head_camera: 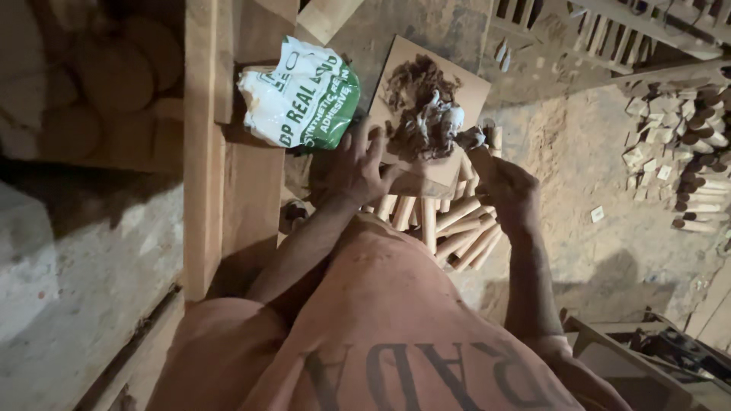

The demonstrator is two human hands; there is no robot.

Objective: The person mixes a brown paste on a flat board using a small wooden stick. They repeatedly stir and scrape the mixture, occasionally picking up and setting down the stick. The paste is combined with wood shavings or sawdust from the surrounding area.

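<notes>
A flat wooden board [464, 90] carries a lump of brown, sawdust-like paste with white glue [422, 114] on it. My left hand [356, 164] holds the board's near left edge, fingers spread along it. My right hand [504, 183] grips a round wooden stick [481, 156], its paste-smeared tip at the lump's right side. Under the board lies a pile of similar round wooden sticks [457, 228].
A white and green plastic bag [301, 95] rests on wooden planks [204, 144] at the left. More stacked sticks [697, 179] lie at the right on the dusty floor. Slatted wooden frames [609, 34] stand at the top right. A concrete slab [84, 281] fills the lower left.
</notes>
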